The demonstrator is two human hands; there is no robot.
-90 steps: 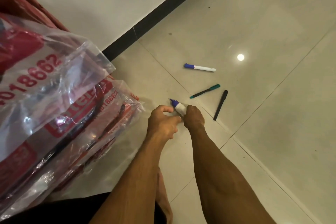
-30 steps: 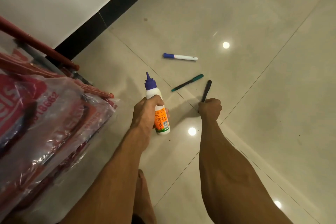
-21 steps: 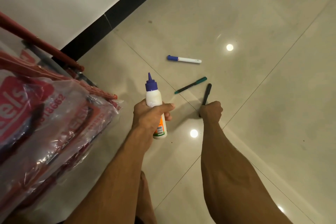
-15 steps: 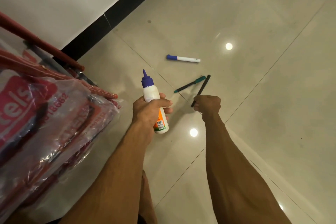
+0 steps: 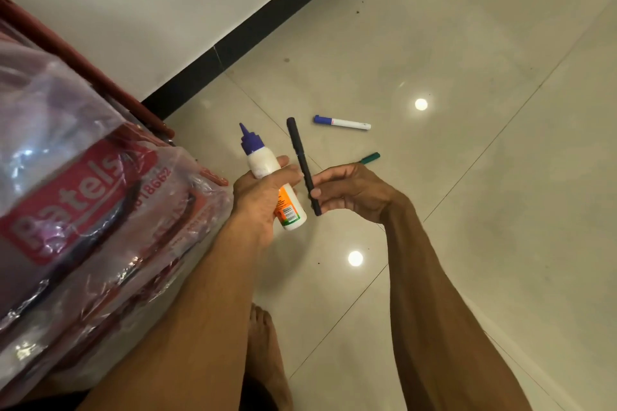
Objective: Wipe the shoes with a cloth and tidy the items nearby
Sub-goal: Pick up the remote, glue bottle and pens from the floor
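Black pen (image 5: 301,160) pinched upright by the right hand (image 5: 355,194), glue bottle (image 5: 262,162) gripped in the curled left hand (image 5: 258,198), both lifted off the tiled floor (image 5: 500,210). Tidying looks partway: a blue-capped marker (image 5: 342,123) and green pen (image 5: 370,158) lie ungathered, and no shoes or cloth show. The plastic-wrapped bundle (image 5: 83,197) reads "Patels" and "18662" — the bottle's label is illegible.

Dim warm light; lamp glare spots on glossy floor (image 5: 500,243); edges warped.
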